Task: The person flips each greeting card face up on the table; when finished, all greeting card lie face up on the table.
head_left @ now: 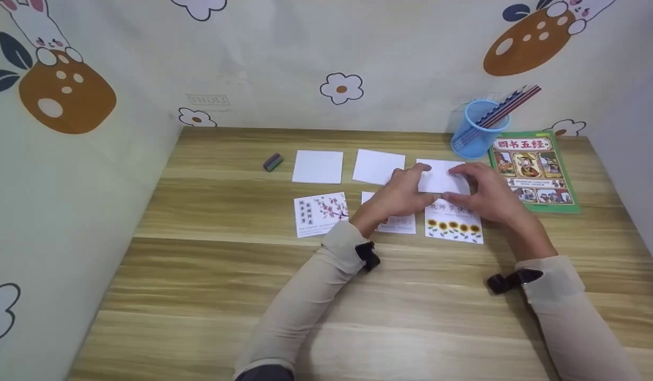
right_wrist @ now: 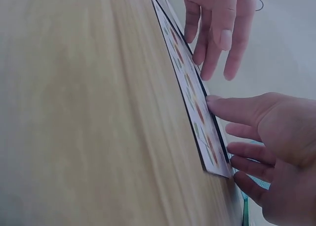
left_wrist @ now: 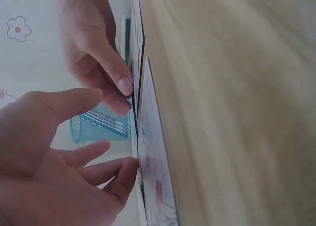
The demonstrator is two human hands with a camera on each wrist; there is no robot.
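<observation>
Six small cards lie in two rows on the wooden table. Of the back row's blank white cards, the right one (head_left: 442, 177) lies between my hands; the others are the left (head_left: 317, 166) and middle (head_left: 378, 165) ones. My left hand (head_left: 401, 194) touches its left side with loosely bent fingers. From the right, my right hand (head_left: 488, 193) reaches around it, thumb near its front edge. In front lie a sunflower card (head_left: 453, 228), a blossom-branch card (head_left: 321, 214) and a middle card (head_left: 403, 226), half hidden by my left hand.
A dark eraser-like block (head_left: 273, 162) lies left of the cards. At the back right stands a blue mesh cup (head_left: 472, 140) with several pencils (head_left: 509, 108), beside a green-edged book (head_left: 538, 172). A patterned wall covering (head_left: 273, 69) rises behind the table (head_left: 226, 275).
</observation>
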